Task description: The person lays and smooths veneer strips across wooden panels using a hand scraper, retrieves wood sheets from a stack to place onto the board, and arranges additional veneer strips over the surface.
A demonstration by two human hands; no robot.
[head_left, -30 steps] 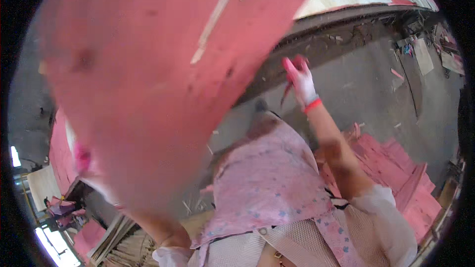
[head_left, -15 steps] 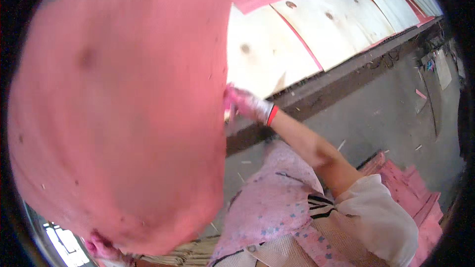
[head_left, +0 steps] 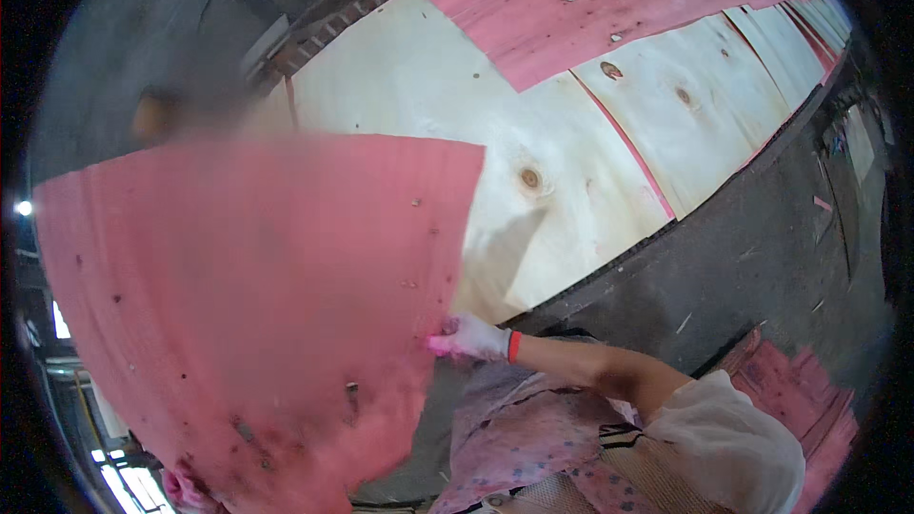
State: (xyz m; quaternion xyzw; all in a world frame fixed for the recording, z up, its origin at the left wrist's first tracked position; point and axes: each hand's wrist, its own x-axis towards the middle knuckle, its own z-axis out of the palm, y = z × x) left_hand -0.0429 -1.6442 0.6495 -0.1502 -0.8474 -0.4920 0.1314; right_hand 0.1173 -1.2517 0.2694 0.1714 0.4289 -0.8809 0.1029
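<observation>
A large pink-stained sheet of wood veneer (head_left: 314, 257), with small knots and a ragged lower edge, fills the left half of the view. My right hand (head_left: 468, 338), in a white glove with pink-stained fingers and a red cuff, is closed on its right edge. Low at the left, my left hand (head_left: 183, 487) grips the sheet's edge in a pink glove, partly cut off and half hidden. Beyond the held sheet, pale veneer sheets (head_left: 409, 67) lie side by side on a long table. Another pink veneer sheet (head_left: 590, 0) covers their far part.
A dark ridged edge (head_left: 328, 38) runs along the table's far side. A stack of pink veneer (head_left: 790, 400) rests low at the right, behind my right arm. Scraps and a pale board (head_left: 857, 148) lie on the grey floor (head_left: 752, 266).
The held pink sheet has dropped lower in view, uncovering more pale veneer and the table's far edge. My right hand, still on its edge, is lower too.
</observation>
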